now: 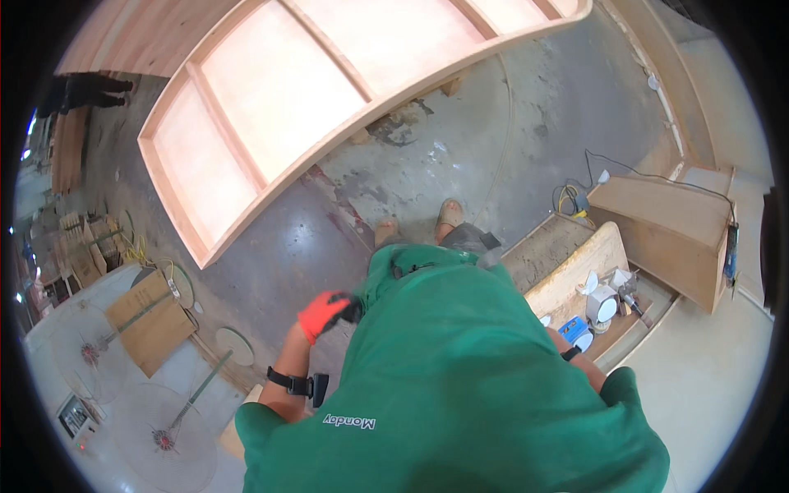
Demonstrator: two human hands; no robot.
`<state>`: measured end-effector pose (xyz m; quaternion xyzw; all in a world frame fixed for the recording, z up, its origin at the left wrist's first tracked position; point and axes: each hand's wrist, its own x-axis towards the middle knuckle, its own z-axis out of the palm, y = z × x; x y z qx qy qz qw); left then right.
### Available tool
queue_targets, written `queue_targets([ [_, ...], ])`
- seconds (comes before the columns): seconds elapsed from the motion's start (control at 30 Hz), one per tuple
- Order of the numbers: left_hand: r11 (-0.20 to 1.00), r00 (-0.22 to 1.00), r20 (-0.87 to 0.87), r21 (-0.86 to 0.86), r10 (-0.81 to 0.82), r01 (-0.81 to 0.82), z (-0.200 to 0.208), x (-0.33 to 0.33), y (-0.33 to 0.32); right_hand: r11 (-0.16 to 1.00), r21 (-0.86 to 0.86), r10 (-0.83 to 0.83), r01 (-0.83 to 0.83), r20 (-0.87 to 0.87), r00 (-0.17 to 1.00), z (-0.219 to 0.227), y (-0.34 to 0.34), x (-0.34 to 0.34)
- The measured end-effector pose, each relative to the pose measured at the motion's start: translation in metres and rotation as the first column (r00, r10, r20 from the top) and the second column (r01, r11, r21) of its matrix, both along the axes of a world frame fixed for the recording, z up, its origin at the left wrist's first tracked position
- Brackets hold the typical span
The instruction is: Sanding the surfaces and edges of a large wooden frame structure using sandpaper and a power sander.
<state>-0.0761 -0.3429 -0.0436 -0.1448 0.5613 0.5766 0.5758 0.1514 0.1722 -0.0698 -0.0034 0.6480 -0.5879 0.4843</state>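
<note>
Head view shows a worker in a green shirt (460,353) standing on a stained grey floor (304,246), as seen from my remote post. At left, the left hand (330,311), in a red glove with dark fingers, sits close against the side of the shirt, its fingers partly bent; I cannot tell how far they close or whether they hold anything. A black strap (297,384) with a small block rings that forearm. At right, a black wristband (570,353) marks the bare right forearm (590,370), while the right hand is hidden past the shirt's edge, so I cannot tell its grip. Nearest to that wrist I see a blue object (569,330), with a white round-faced device (602,305) just beyond it.

Across the far side, well apart from both hands, a large wooden frame (279,99) with pale panels and crosswise dividers curves from left to right. Farther right of the worker stands a long wooden box (657,234), with a coil of yellow cable (567,197) near its far left corner. Left and near, two fans with see-through wire cages (164,440) stand by a brown sheet (149,322). Far left, I spot another person's dark-clothed legs (94,89).
</note>
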Motion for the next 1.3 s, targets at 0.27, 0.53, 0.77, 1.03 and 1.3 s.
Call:
queue_targets([
  [0.27, 0.841, 0.856, -0.158, -0.339, -0.493, 0.422, -0.006, -0.018, 0.039, 0.98, 0.142, 0.127, -0.139, 0.085, 0.988, -0.012, 0.042, 0.012],
  [0.53, 0.815, 0.801, -0.335, 0.14, -0.495, 0.562, -0.03, 0.107, -0.028, 0.998, -0.065, -0.008, 0.012, 0.069, 0.998, 0.01, 0.037, 0.023],
  [0.77, 0.705, 0.706, 0.023, -0.042, -0.708, 0.708, -0.061, 0.107, -0.025, 0.997, -0.053, 0.058, -0.053, 0.109, 0.992, 0.011, 0.045, 0.007],
  [1.03, 0.744, 0.743, 0.057, -0.016, -0.667, 0.668, 0.022, 0.045, 0.057, 0.977, -0.041, 0.212, -0.208, 0.134, 0.968, 0.0, 0.064, -0.004],
  [1.3, 0.791, 0.806, -0.387, -0.591, -0.448, 0.155, -0.016, -0.05, 0.057, 0.846, 0.486, -0.179, 0.219, -0.129, 0.975, -0.049, 0.133, -0.097],
])
